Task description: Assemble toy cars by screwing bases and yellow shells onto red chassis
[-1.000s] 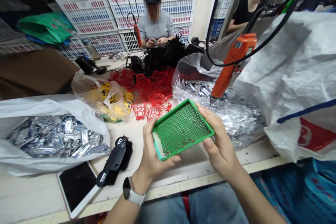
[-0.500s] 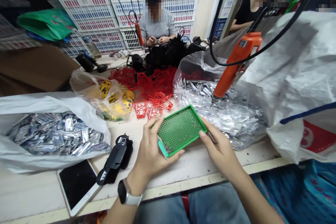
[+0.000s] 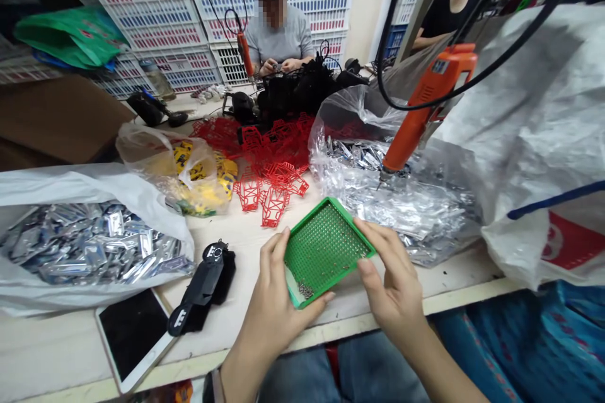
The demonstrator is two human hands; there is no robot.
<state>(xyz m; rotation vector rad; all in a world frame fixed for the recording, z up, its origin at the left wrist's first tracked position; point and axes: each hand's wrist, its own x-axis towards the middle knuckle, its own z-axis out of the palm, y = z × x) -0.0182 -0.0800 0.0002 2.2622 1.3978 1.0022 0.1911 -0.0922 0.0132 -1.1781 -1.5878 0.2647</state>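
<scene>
A green perforated screw tray [image 3: 326,245] is held tilted above the table's front part. My left hand [image 3: 274,289] grips its left end, fingers behind and thumb along the near edge. At the opposite end my right hand [image 3: 390,271] is closed on the corner, thumb on the near rim. A small heap of screws [image 3: 305,289] lies in the tray's lower left corner, and many holes of the grid carry screws. An orange electric screwdriver [image 3: 411,113] hangs to the right, beyond my right hand. Left of my left hand lies a black plastic part [image 3: 203,289].
A tablet [image 3: 135,334] lies at the front left beside a bag of silvery parts [image 3: 108,239]. Red plastic frames [image 3: 274,195] and a bag of yellow parts [image 3: 203,176] lie farther back. A clear bag [image 3: 425,220] stands right. A co-worker [image 3: 278,38] sits opposite.
The tray has come lower and nearer to me and tilted more, with both hands still on it. The view has shifted slightly.
</scene>
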